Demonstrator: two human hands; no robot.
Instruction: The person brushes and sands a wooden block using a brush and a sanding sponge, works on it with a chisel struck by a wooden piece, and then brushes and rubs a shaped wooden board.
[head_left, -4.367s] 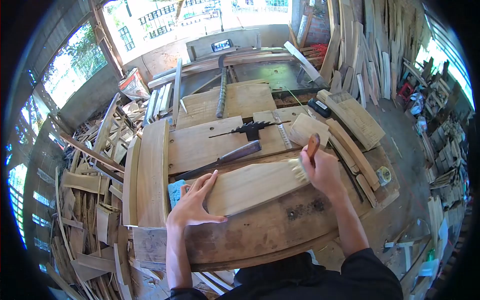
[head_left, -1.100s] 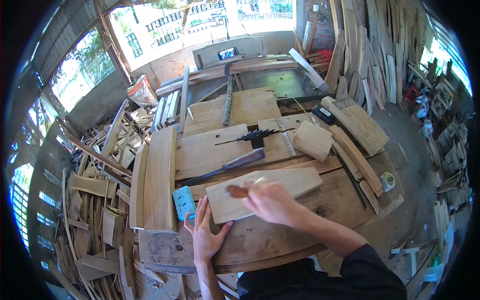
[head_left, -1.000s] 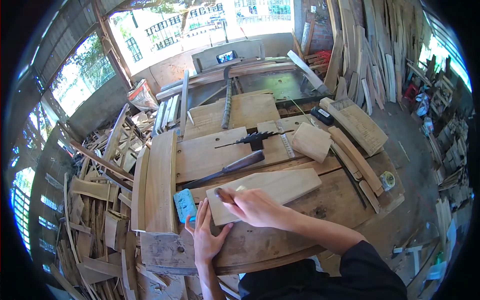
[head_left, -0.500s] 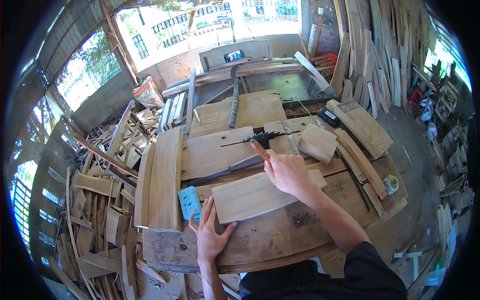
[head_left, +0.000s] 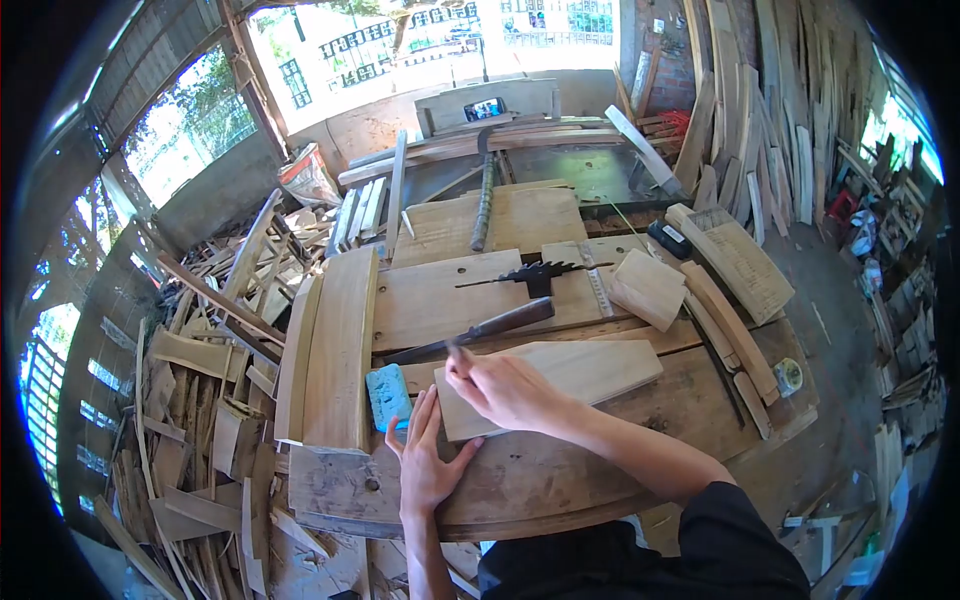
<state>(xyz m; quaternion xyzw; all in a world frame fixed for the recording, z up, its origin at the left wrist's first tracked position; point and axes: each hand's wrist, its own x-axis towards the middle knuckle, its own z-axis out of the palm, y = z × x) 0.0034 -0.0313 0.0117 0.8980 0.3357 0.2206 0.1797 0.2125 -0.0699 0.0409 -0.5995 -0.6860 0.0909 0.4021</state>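
Note:
A pale wooden board [head_left: 600,368] lies flat near the front of the workbench [head_left: 560,480]. My left hand [head_left: 428,475] rests at its left end with fingers stretched out and the thumb by the near edge. Closed over the board's left part, my right hand [head_left: 505,392] grips a slim brown wooden handle [head_left: 457,352]; its working end is hidden. A pitted blue block [head_left: 388,395] sits just left of my left fingertips. Behind the board lies a long dark tool with a wooden handle [head_left: 512,318]. Beyond it is a black toothed piece [head_left: 538,275].
Upright-edged planks [head_left: 340,350] stand at the bench's left. A square wood block [head_left: 648,288], curved strips [head_left: 730,330], a tape roll [head_left: 788,375] and a black device [head_left: 669,238] occupy the right. A hooked tool [head_left: 484,200] lies farther back. Scrap wood [head_left: 215,400] covers the left floor.
My right hand has moved left and down with the brown handle, from above the board's middle to its left part. My left hand stays at the board's end. The view has shifted slightly.

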